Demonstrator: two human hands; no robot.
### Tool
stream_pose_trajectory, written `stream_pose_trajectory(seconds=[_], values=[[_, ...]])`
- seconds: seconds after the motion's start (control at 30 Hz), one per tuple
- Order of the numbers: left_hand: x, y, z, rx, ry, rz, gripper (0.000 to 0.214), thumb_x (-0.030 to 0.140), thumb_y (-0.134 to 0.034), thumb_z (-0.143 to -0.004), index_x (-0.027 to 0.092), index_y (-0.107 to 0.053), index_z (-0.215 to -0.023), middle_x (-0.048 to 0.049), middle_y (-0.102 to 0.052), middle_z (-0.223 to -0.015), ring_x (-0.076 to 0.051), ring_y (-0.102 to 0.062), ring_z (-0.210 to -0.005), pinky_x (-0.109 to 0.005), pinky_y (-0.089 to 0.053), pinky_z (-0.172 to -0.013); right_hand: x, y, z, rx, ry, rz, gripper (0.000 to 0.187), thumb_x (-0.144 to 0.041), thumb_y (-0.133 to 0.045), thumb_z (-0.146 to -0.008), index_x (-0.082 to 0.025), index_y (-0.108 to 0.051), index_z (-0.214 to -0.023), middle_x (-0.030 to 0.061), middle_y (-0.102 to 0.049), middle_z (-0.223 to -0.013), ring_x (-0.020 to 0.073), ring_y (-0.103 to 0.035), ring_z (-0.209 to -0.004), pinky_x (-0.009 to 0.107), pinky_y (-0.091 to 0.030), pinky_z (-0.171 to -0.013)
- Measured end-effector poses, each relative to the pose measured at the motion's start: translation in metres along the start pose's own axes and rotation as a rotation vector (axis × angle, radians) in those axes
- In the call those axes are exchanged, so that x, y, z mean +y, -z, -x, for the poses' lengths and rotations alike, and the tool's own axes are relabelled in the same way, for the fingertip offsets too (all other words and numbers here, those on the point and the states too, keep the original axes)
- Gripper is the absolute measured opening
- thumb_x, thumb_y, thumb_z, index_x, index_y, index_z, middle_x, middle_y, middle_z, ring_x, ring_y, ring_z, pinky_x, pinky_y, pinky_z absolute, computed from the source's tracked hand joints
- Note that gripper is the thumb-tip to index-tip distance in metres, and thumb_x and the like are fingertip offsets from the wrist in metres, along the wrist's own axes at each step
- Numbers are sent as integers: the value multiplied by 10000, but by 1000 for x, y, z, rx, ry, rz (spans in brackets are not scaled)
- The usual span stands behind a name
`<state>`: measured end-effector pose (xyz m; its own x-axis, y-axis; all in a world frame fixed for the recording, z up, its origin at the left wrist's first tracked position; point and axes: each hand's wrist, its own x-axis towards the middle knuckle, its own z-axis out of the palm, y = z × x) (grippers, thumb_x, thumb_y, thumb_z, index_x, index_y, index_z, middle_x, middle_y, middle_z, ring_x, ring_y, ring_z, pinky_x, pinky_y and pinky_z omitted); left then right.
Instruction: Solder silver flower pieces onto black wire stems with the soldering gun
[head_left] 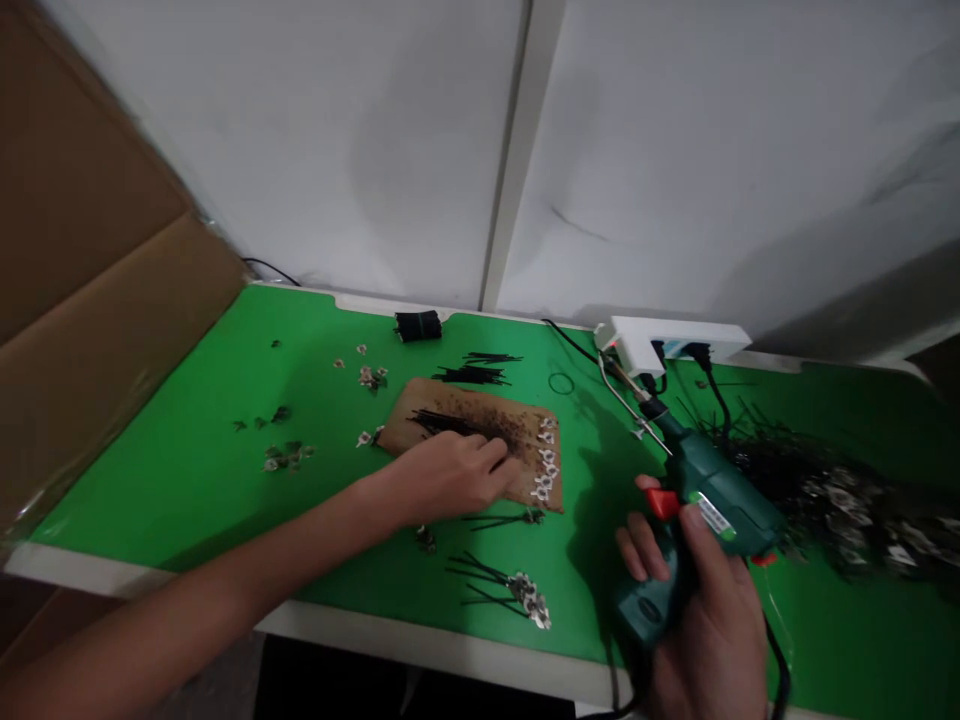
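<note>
My right hand (701, 600) grips a dark green hot glue gun (701, 500) with a red trigger, nozzle pointing up and to the left above the green table (187, 480). My left hand (450, 475) reaches onto a brown cardboard piece (450, 400), fingers curled and pinched at a bundle of thin black sticks (446, 422). Small pale flower-like pieces (545, 465) line the cardboard's right edge. More black sticks with pale pieces (510, 590) lie near the front edge.
A white power strip (637, 345) with plugs stands at the back right. A dark tangled pile (832, 500) covers the right side. A black wire spool (418, 325) and loose sticks (476, 372) lie at the back. A cardboard box wall (90, 300) rises on the left.
</note>
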<state>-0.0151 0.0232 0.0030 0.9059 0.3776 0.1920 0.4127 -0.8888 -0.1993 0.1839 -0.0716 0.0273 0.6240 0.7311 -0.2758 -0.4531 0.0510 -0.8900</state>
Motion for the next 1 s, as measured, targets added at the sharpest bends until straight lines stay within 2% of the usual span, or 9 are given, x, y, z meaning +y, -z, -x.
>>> stream_pose_trajectory(seconds=[0.1,0.33,0.53,0.63,0.73,0.83,0.93,1.0], values=[[1,2,12,64,35,-4,178,211,-461,-1023,188,-491,-849,-9,-544,-725,-158,-571,-604,-281,-354,-477,2,-2,0,-8,-3,19,275,-311,-851,-698,-167,-723,-895,51,-666,-996,27,-361,-496,195,-376,-417],[-6,4,28,199,18,-18,183,202,-502,-1007,188,-486,-826,-1,-540,-722,-149,-547,-613,-291,-350,-499,2,-3,1,36,55,73,291,-292,-841,-693,-168,-698,-913,38,-675,-939,43,-389,-497,206,-389,-434],[-6,0,27,141,43,30,197,211,-517,-1001,203,-475,-808,1,-545,-731,-161,-576,-657,-305,-354,-512,2,-8,2,46,124,57,288,-292,-858,-680,-174,-674,-868,35,-682,-912,48,-388,-482,207,-364,-411],[-6,4,27,143,56,92,228,343,-502,-1028,192,-517,-859,-7,-576,-738,-172,-595,-672,-310,-367,-521,3,-9,2,43,130,52,277,-291,-856,-685,-176,-674,-859,21,-672,-882,50,-395,-481,210,-370,-413],[-16,15,31,160,172,203,295,411,-418,-1059,172,-566,-972,-23,-637,-792,-180,-620,-717,-313,-413,-573,3,-8,2,28,134,50,281,-284,-850,-690,-172,-676,-879,27,-677,-896,48,-407,-484,208,-371,-420],[-30,29,36,175,300,321,229,313,-417,-1058,166,-593,-1053,-67,-690,-979,-200,-641,-890,-316,-468,-713,4,-6,3,8,119,58,289,-290,-842,-702,-166,-679,-906,56,-699,-957,45,-412,-480,209,-372,-421],[-32,34,37,165,189,459,266,367,-493,-1031,172,-589,-1185,-90,-678,-1125,-225,-615,-1049,-348,-471,-886,4,-5,2,-6,112,46,264,-280,-830,-725,-168,-672,-905,62,-708,-965,44,-410,-480,207,-371,-426],[-24,30,35,82,98,452,248,365,-528,-1017,175,-605,-1157,-86,-673,-1123,-227,-611,-1017,-364,-456,-890,5,-4,2,-12,121,37,251,-270,-822,-739,-163,-673,-910,65,-709,-965,44,-409,-484,206,-371,-432]])
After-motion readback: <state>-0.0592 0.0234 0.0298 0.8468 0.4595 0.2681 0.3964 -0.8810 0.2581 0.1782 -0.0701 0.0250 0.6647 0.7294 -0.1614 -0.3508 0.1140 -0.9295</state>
